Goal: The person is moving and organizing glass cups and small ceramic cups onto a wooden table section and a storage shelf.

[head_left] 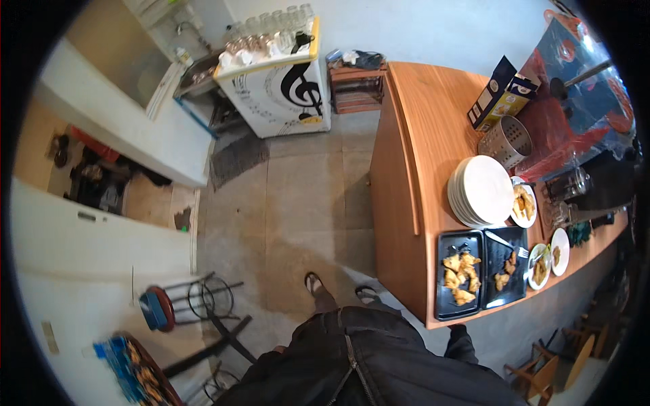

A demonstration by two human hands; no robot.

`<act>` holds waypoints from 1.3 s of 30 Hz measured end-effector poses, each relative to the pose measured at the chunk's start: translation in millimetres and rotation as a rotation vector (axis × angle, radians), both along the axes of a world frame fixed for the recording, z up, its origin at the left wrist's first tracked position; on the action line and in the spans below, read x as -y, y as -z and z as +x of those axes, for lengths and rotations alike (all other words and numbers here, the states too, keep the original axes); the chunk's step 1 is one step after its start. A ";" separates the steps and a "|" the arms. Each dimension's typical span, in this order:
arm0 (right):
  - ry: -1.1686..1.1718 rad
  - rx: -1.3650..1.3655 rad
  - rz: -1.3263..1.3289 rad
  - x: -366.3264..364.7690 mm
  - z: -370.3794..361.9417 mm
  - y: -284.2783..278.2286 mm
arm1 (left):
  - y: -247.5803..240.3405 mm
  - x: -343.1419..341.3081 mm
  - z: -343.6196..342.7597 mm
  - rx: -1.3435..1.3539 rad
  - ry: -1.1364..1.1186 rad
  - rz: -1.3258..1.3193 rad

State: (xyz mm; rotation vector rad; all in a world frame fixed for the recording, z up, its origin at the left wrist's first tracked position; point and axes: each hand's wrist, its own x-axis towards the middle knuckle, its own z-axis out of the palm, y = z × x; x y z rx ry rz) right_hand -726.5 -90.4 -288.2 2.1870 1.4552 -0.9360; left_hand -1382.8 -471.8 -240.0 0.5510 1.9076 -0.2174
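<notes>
Only a sliver of my left hand [279, 349] shows beside my dark jacket, hanging low; its fingers are hidden. My right sleeve [462, 344] reaches up to the near edge of the wooden counter, and the hand at its end is hidden there. Closest to that sleeve is a black tray [441, 306] of fried food pieces [462, 276]. Beside it lies a second black tray [516, 238] with fewer pieces and a fork [500, 239]. Behind the trays stands a stack of white plates [479, 191], next to a plate of fried food [523, 204].
The wooden counter [423, 122] also bears a perforated metal holder [506, 142], a box [497, 101] and small plates [559, 252]. Ahead is a white cabinet [277, 101] with glasses [271, 30] on top. Stools [157, 308] stand left; wooden chairs [535, 372] right.
</notes>
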 end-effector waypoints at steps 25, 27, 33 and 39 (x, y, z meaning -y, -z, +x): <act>-0.630 -0.090 0.036 -305.8 -530.2 38.2 | -60.4 -680.0 -425.0 0.285 0.158 0.829; 0.254 -0.548 0.065 -388.2 -579.5 11.7 | -78.0 -711.8 -448.4 0.309 0.053 0.889; 0.076 -0.791 0.161 -612.4 -722.7 -61.9 | -127.1 -827.5 -511.0 0.224 -0.136 1.038; -0.188 -0.937 0.457 -787.0 -878.7 -120.2 | -172.7 -1001.8 -565.2 0.035 -0.069 1.302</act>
